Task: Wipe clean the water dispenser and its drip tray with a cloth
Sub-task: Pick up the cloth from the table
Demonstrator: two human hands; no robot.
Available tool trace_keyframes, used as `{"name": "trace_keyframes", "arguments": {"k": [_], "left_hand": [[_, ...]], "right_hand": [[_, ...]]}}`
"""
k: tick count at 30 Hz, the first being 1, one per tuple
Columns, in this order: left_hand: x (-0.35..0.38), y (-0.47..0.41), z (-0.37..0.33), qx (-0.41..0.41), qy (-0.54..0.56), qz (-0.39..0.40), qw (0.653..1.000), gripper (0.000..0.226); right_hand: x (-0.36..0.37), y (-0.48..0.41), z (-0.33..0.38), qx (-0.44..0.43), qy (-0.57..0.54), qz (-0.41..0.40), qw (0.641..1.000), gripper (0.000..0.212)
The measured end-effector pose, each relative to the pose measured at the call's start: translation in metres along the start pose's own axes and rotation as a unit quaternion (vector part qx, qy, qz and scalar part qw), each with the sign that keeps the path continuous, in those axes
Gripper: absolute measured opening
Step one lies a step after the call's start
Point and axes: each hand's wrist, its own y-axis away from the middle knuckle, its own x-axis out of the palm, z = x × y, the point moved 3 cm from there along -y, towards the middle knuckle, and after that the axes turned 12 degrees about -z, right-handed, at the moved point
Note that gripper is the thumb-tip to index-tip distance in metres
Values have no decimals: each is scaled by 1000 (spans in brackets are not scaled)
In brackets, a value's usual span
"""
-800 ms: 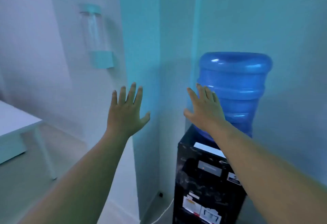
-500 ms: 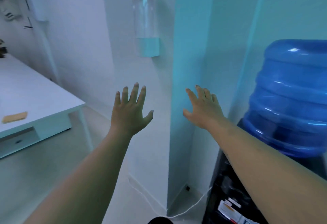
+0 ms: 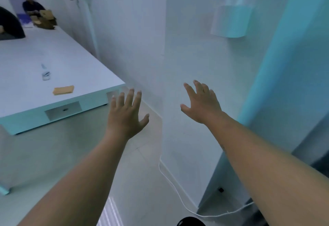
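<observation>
A folded tan cloth [image 3: 63,90] lies on the white table [image 3: 85,76] at the left, near the table's front edge. My left hand [image 3: 126,115] is stretched out in front of me with fingers spread and holds nothing; it hangs in the air to the right of the table's corner. My right hand [image 3: 203,102] is likewise spread and holds nothing, in front of the white wall. Only a dark sliver of the water dispenser [image 3: 318,165] shows at the right edge, behind my right forearm.
A small spray bottle [image 3: 45,73] stands on the table behind the cloth. A cup holder [image 3: 231,20] hangs on the wall at upper right. A white cable [image 3: 178,195] runs along the floor. Two people sit at the table's far end [image 3: 32,6].
The view has swung left: the blue water bottle and black dispenser slid out at the right, and the table with the cloth came into view. Both hands stayed spread and held nothing.
</observation>
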Motion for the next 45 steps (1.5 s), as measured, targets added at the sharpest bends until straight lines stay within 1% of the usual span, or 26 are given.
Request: {"name": "trace_keyframes", "arguments": {"k": [5, 11, 15, 23, 31, 36, 41, 45], "left_hand": [[29, 6, 43, -45, -27, 39, 998, 87], [46, 19, 91, -115, -51, 61, 990, 86], [53, 31, 133, -162, -90, 82, 979, 86], [77, 41, 219, -225, -128, 106, 960, 84], [149, 27, 350, -244, -106, 137, 954, 76], [190, 9, 434, -210, -96, 158, 960, 69], [241, -17, 484, -203, -57, 177, 961, 64], [287, -37, 516, -225, -44, 178, 957, 60]], "right_hand": [[43, -35, 41, -41, -24, 29, 998, 75], [84, -74, 94, -98, -66, 61, 991, 76], [110, -101, 147, -157, -95, 80, 980, 75], [154, -152, 245, -222, -128, 108, 961, 77], [229, -229, 374, -239, -128, 146, 951, 75], [267, -276, 442, -212, -145, 159, 953, 71], [301, -318, 482, -207, -139, 172, 953, 69], [336, -357, 507, -196, -151, 181, 952, 67]]}}
